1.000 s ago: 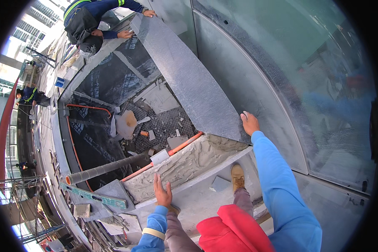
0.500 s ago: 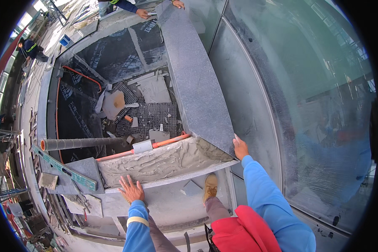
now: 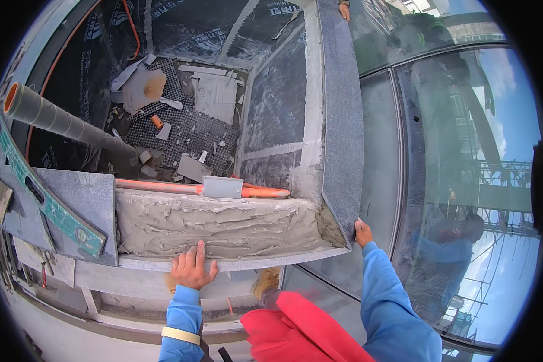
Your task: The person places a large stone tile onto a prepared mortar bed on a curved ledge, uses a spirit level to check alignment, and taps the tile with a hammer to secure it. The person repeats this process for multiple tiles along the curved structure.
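A long grey stone slab (image 3: 344, 120) with a mitred near end lies along the right wall of a planter-like pit. My right hand (image 3: 362, 233) grips the outer edge of the slab near its pointed corner. My left hand (image 3: 193, 266) lies over the front edge of the near wall, fingers stretched out toward the mortar. That wall carries a rough bed of wet grey mortar (image 3: 223, 223) behind a thin stone facing (image 3: 271, 260). Another person's hand (image 3: 344, 11) is at the slab's far end.
A green spirit level (image 3: 48, 202) rests on a laid grey slab (image 3: 90, 196) at left. Orange conduit (image 3: 157, 187) with a grey box (image 3: 222, 187) runs behind the mortar. A thick pipe (image 3: 66, 123) rises from the debris-strewn pit. Glass panels (image 3: 446, 181) stand at right.
The slab's near end, earlier angled across the corner, now lines up with the right wall. My right hand stays on its corner. The view has swung right, and the left hand's fingers are less spread.
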`<action>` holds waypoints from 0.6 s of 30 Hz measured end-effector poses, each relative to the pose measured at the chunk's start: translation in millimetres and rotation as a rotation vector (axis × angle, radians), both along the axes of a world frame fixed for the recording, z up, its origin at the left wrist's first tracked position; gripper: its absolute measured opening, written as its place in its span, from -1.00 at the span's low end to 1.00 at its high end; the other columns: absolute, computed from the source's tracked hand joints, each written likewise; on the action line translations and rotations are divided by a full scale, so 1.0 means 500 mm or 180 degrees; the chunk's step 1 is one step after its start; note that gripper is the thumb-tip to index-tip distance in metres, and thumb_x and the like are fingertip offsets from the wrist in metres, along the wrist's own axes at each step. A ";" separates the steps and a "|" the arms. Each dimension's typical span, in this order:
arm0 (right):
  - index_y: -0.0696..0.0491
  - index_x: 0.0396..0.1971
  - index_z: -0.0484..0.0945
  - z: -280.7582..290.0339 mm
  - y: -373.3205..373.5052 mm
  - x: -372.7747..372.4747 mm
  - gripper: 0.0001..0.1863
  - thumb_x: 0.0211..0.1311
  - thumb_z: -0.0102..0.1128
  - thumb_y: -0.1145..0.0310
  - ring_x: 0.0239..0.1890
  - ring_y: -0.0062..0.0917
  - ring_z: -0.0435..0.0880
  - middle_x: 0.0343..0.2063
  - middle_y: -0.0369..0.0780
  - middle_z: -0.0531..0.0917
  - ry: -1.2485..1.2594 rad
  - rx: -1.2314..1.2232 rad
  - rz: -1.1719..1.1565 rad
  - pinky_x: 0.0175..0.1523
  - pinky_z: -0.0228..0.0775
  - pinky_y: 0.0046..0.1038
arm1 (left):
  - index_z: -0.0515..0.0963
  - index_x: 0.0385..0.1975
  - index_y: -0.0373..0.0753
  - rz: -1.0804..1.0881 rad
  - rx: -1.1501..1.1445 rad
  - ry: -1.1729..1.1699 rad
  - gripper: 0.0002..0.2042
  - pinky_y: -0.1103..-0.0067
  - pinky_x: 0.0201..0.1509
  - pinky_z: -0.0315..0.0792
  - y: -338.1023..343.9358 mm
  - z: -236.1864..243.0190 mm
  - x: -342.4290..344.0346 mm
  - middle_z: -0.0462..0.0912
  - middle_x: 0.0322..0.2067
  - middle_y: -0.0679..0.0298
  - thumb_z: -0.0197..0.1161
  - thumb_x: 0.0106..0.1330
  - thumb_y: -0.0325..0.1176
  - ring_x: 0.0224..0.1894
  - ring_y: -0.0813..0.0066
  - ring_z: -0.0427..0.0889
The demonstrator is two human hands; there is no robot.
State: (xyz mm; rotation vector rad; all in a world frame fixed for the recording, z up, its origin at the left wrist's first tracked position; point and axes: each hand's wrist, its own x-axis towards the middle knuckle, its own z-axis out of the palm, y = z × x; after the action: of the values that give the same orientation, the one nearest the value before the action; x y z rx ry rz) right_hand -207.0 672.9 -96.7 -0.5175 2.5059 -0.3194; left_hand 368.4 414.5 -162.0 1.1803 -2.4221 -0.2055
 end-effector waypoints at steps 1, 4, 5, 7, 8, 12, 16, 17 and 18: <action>0.09 0.33 0.48 0.000 0.000 -0.003 -0.45 0.60 -0.04 0.02 0.15 -0.30 0.65 0.13 -0.06 0.68 0.0017 0.0008 -0.0042 0.31 0.38 -0.35 | 0.65 0.14 -0.16 -0.0076 -0.0078 0.0101 -0.42 0.41 -0.31 0.34 -0.003 -0.001 0.003 0.65 -0.27 0.32 0.28 0.20 0.08 -0.42 0.39 0.53; 0.01 0.39 0.43 -0.012 0.009 -0.026 -0.42 0.58 -0.02 -0.04 0.00 -0.28 0.71 0.07 -0.11 0.69 0.0032 0.0096 -0.0187 0.05 0.58 -0.28 | 0.66 0.11 -0.14 -0.0378 -0.0279 0.0328 -0.49 0.49 -0.41 0.25 -0.009 -0.012 0.018 0.56 -0.40 0.42 0.26 0.28 0.05 -0.48 0.50 0.48; -0.03 0.42 0.39 -0.018 0.013 -0.036 -0.41 0.57 -0.01 -0.05 -0.06 -0.26 0.73 0.07 -0.10 0.68 -0.0009 0.0179 -0.0264 -0.11 0.66 -0.24 | 0.67 0.10 -0.13 -0.0571 -0.0378 0.0361 -0.52 0.51 -0.43 0.23 -0.012 -0.017 0.027 0.52 -0.44 0.45 0.24 0.32 0.05 -0.49 0.54 0.46; -0.06 0.46 0.34 -0.021 0.024 -0.057 -0.38 0.56 -0.01 -0.06 -0.12 -0.23 0.76 0.06 -0.10 0.67 -0.0054 0.0314 -0.0371 -0.28 0.73 -0.19 | 0.68 0.06 -0.13 -0.0927 -0.0650 0.0475 -0.56 0.56 -0.46 0.18 -0.018 -0.031 0.040 0.44 -0.50 0.49 0.22 0.38 0.04 -0.51 0.59 0.42; -0.06 0.46 0.33 -0.022 0.030 -0.063 -0.37 0.56 -0.01 -0.07 -0.12 -0.24 0.76 0.06 -0.11 0.66 -0.0073 0.0351 -0.0390 -0.28 0.73 -0.19 | 0.69 0.04 -0.12 -0.1083 -0.0838 0.0539 -0.58 0.58 -0.47 0.14 -0.023 -0.039 0.046 0.40 -0.53 0.49 0.21 0.40 0.05 -0.51 0.61 0.40; -0.05 0.45 0.35 -0.016 0.039 -0.070 -0.39 0.57 -0.01 -0.07 -0.16 -0.30 0.75 0.03 -0.14 0.67 0.0051 0.0278 -0.0201 -0.23 0.72 -0.20 | 0.72 -0.10 -0.10 -0.1141 -0.1388 0.0701 -0.61 0.59 -0.46 0.06 -0.029 -0.063 0.041 0.29 -0.59 0.51 0.16 0.46 0.08 -0.51 0.64 0.35; -0.07 0.42 0.39 -0.015 0.041 -0.057 -0.43 0.59 -0.03 -0.05 -0.18 -0.40 0.73 -0.01 -0.24 0.69 0.0023 0.0079 -0.0324 -0.16 0.65 -0.28 | 0.72 -0.20 -0.09 -0.0959 -0.1605 0.0946 -0.67 0.58 -0.43 0.02 -0.027 -0.076 0.029 0.24 -0.61 0.51 0.14 0.45 -0.01 -0.52 0.64 0.32; -0.06 0.41 0.40 -0.018 0.044 -0.054 -0.44 0.59 -0.03 -0.04 -0.17 -0.42 0.73 -0.03 -0.25 0.69 0.0022 -0.0036 -0.0326 -0.16 0.64 -0.29 | 0.72 -0.21 -0.09 -0.0954 -0.1661 0.1027 -0.69 0.58 -0.42 0.02 -0.027 -0.078 0.028 0.23 -0.61 0.51 0.13 0.44 -0.04 -0.52 0.64 0.32; -0.06 0.40 0.41 -0.019 0.043 -0.053 -0.45 0.59 -0.02 -0.03 -0.16 -0.44 0.72 -0.05 -0.27 0.70 0.0045 -0.0126 -0.0344 -0.16 0.63 -0.30 | 0.72 -0.23 -0.08 -0.0922 -0.1722 0.1077 -0.71 0.58 -0.42 0.02 -0.029 -0.081 0.028 0.22 -0.61 0.51 0.13 0.43 -0.06 -0.52 0.65 0.31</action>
State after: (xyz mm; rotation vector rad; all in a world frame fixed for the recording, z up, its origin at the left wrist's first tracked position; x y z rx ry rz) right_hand -233.8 694.6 -106.2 -0.4020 2.5509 -0.4085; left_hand 382.5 400.1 -202.7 0.5092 -2.1384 0.1495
